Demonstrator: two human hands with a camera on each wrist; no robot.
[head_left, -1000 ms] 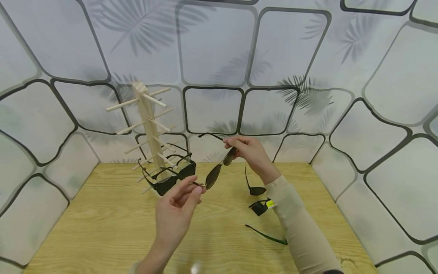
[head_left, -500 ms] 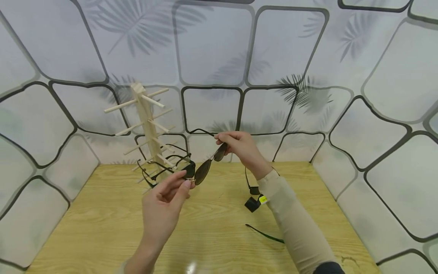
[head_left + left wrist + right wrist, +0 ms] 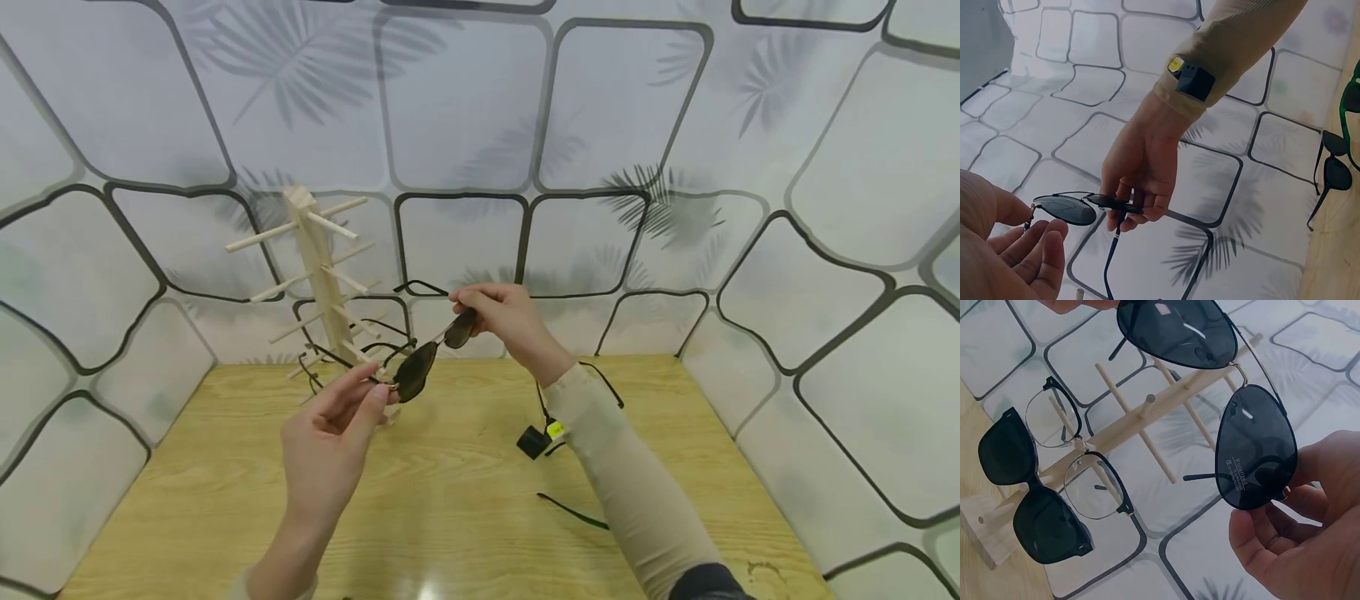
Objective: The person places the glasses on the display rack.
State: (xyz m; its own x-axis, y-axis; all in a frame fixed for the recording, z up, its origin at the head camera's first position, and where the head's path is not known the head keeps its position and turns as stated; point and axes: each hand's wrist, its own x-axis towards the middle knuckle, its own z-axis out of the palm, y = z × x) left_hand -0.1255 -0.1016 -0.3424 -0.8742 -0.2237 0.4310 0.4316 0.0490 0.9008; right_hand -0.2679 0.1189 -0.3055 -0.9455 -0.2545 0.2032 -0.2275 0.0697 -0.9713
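1. Aviator sunglasses are hanging between both hands, their front sloping from the left hand up and away to the right hand.
2. Left fingers and thumb are pinching the nearer hinge end; the right hand is grasping the farther one.
3. One visible temple is pointing leftward from the right hand, toward the wooden stand. That stand is rising beyond the left hand, which appears to be lying nearer to it.
4. Just beyond the left hand, clear-lensed eyeglasses and black sunglasses are sitting at the lower pegs, probably narrowing the room there; bare pegs are jutting out above.
5. Below the right hand, well apart, dark-lensed glasses and green-framed glasses are lying on the table, the right sleeve partly hiding both.
6. Farthest from the hands, a patterned backdrop is standing.
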